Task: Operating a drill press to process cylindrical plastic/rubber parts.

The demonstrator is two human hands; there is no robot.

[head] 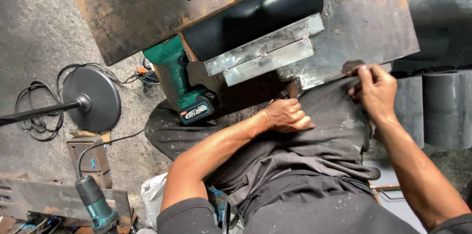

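Left hand sits curled in a loose fist on the dark trousers over the lap, w/ its grip closed and nothing visible in it; right hand pinches thumb & fingers tight at the near edge of the rusty steel tabletop, but what's between them, if anything, is too small to tell. Just beyond both hands a grey welded angle piece lies on the tabletop against a black curved sheet, w/ a green cordless drill hanging below the tabletop edge beside the left knee. Further off on the concrete floor: round fan-stand base w/ cables, & a green angle grinder at bottom left.
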